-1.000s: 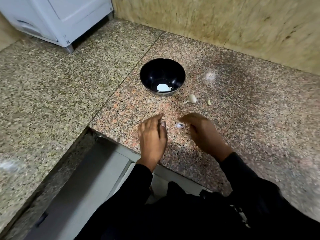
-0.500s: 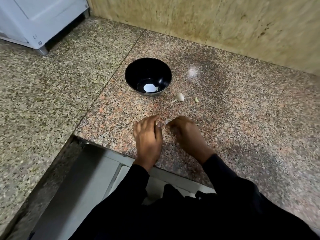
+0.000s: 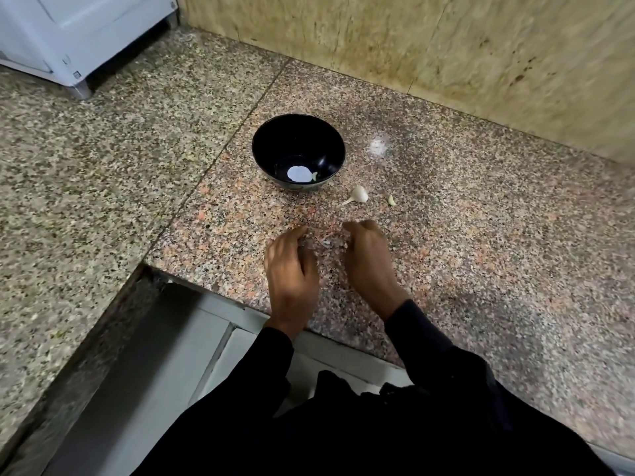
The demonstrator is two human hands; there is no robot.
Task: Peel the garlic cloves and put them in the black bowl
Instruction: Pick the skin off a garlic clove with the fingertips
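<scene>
Left hand (image 3: 291, 269) and right hand (image 3: 369, 255) hover near side of black bowl (image 3: 298, 151), fingers curled; grip blurred, cannot tell. Unpeeled garlic clove (image 3: 358, 195) lies just right of bowl; small piece (image 3: 391, 200) further right.

Beyond the hands, a glossy black bowl (image 3: 298, 151); an off-white garlic clove (image 3: 358, 195) just right of it; beneath them a granite counter (image 3: 481, 242) speckled pink, grey and black; to the left, greyer speckled granite (image 3: 86, 159); black sleeves (image 3: 422, 341); mottled tan wall (image 3: 446, 46).
</scene>
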